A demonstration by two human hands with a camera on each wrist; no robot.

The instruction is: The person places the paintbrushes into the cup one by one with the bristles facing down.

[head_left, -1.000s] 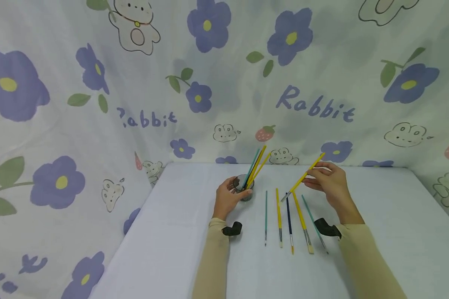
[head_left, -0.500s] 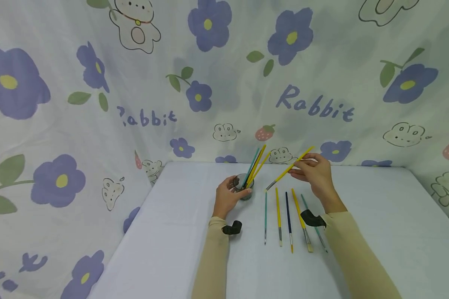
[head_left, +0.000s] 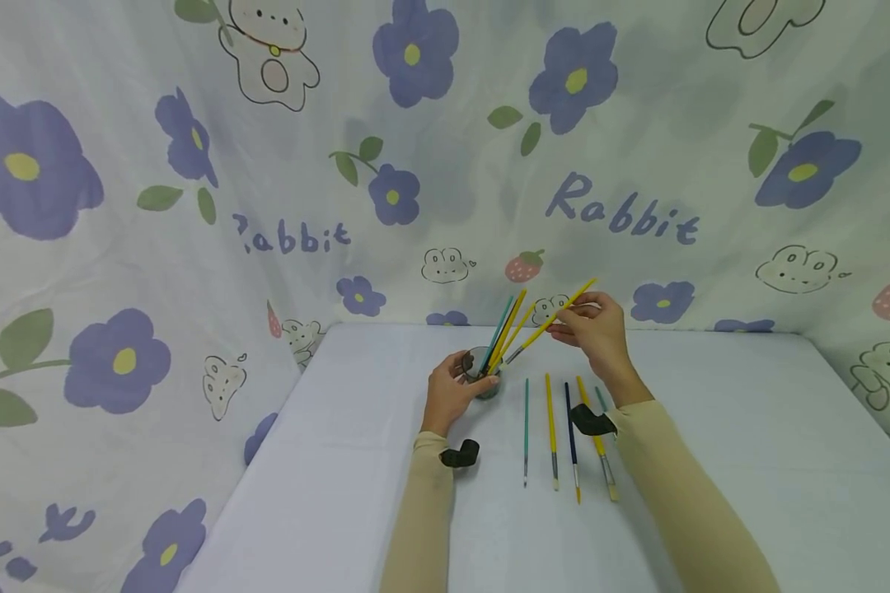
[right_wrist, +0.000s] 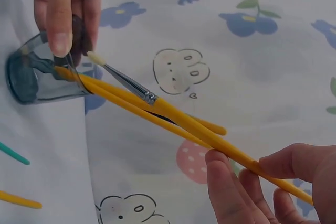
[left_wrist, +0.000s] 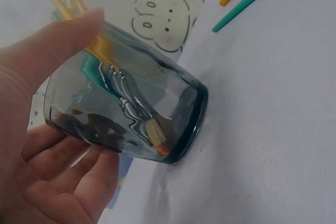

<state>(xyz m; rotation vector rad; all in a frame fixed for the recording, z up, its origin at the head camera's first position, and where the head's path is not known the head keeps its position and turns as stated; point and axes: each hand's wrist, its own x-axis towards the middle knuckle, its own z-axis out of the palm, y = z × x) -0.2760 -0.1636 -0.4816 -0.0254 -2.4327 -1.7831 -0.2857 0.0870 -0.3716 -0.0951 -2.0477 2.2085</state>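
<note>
1. While the left hand [head_left: 447, 397] wraps round a smoky, see-through glass cup [left_wrist: 173, 85] at the centre of the head view, its thumb lies at the rim and its fingers curl behind; that grip probably steadies the cup.

2. Right of centre, the right hand [head_left: 597, 329] is partly closed, pinching a slim yellow-handled paintbrush [right_wrist: 210, 139] with a silver collar and pale bristles. Held along its handle, it has its bristle end free, slanting down and left to the cup's mouth; whether it touches the rim I cannot tell.

3. Inside the cup, teal and yellow paintbrushes [head_left: 515, 317] stand bristles down, handles leaning toward the upper right, apparently propped by the wall. They overlap too much to count.

4. Right of the cup, 5 more lie apart in a row on the white-covered desk [head_left: 326, 478], handles toward the top of the frame: 1 slim teal brush [head_left: 526, 420], 1 yellow brush [head_left: 551, 420], 1 dark blue brush [head_left: 570, 432], 1 broad-tipped yellow brush [head_left: 607, 471] and 1 half-hidden teal brush [head_left: 600, 398] behind the right wrist. Such spacing likely keeps each handle easy to grasp.

5. Across the upper frame hangs a white, purple-flowered cloth [head_left: 452, 165].
</note>
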